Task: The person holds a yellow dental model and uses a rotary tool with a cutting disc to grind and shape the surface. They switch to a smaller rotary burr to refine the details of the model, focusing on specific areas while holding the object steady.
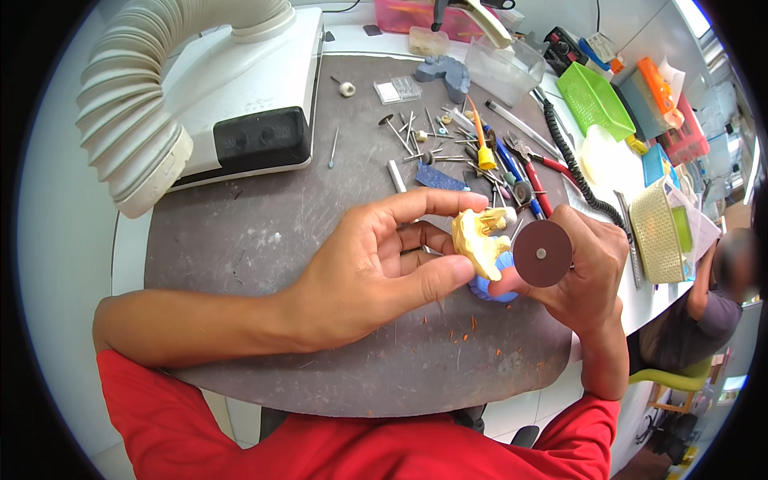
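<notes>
My left hand (pixel 376 268) holds a yellow dental cast (pixel 478 244) between thumb and fingers, above the bench. A small white piece (pixel 510 214) shows at the cast's upper right. Just right of it, my right hand (pixel 588 264) is closed, with a round brown sanding disc (pixel 538 264) in front of its fingers. The disc has a pale centre; whatever carries it is hidden by the disc and hand. Disc and cast appear close but apart. Below the cast, a blue round object (pixel 494 290) is partly covered by my hands.
Burs, pliers (pixel 534 164) and other small tools crowd the grey bench mat (pixel 240 240) beyond my hands. A ribbed hose (pixel 128 120) and white machine (pixel 240 80) stand left. Green (pixel 596 100) and cream baskets (pixel 658 232) line the right; another person (pixel 696 320) sits beyond.
</notes>
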`<state>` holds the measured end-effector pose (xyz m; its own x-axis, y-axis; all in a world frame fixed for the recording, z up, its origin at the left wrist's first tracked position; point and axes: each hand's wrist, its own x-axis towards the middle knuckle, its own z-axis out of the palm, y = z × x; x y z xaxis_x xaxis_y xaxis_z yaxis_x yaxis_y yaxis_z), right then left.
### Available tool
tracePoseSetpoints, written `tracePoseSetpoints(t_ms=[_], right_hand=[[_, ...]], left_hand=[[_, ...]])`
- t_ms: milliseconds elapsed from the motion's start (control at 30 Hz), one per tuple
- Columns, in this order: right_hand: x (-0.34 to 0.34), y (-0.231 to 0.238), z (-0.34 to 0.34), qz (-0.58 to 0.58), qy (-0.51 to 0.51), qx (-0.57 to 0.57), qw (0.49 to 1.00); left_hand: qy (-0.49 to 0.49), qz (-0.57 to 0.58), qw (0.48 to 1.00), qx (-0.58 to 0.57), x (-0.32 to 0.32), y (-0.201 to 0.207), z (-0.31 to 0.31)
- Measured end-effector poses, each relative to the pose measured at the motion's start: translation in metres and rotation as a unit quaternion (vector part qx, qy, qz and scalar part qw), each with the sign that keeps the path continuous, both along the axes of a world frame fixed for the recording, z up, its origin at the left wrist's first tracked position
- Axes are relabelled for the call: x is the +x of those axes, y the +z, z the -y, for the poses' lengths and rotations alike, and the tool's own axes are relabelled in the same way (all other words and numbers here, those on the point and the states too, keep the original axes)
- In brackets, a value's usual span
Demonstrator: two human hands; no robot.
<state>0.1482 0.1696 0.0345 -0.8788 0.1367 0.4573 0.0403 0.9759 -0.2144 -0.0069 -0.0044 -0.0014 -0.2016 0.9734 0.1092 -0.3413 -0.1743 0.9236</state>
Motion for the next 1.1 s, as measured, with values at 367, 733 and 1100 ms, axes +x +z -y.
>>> tracePoseSetpoints(t_ms=[367, 733, 1100], right_hand=[[0.001, 0.004, 0.001, 0.003, -0.003, -0.016, 1.000], [-0.004, 0.009, -0.005, -0.032, 0.025, -0.031, 0.999], [-0.001, 0.004, -0.004, 0.054, 0.052, -0.074, 0.994]], left_hand=[[-0.084, 0.114, 0.989, -0.054, 0.005, 0.005, 0.000], [-0.090, 0.238, 0.965, -0.067, 0.003, -0.006, 0.000], [-0.123, 0.242, 0.959, -0.078, 0.003, -0.009, 0.004]])
